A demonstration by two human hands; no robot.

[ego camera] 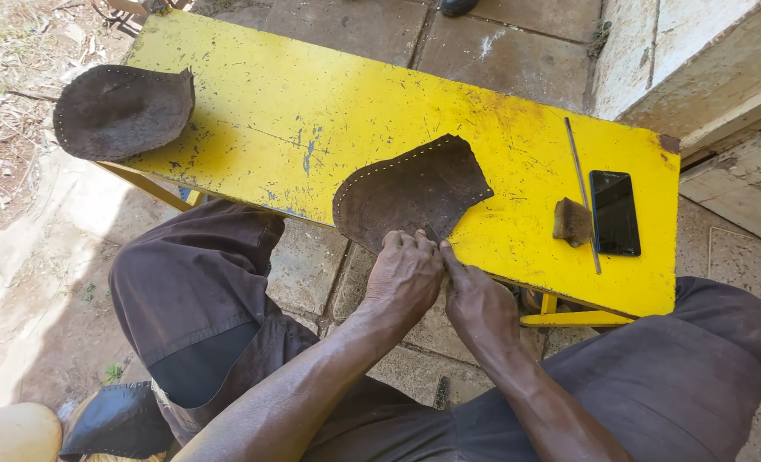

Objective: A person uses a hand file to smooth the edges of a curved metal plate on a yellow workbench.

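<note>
both hands [440, 278] pinch leather piece [410, 192] edge, fingers curled.

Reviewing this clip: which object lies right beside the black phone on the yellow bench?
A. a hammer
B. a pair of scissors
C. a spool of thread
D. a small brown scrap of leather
D: a small brown scrap of leather lies just left of the black phone near the right end of the yellow bench, with a thin metal rod running between them.
</note>
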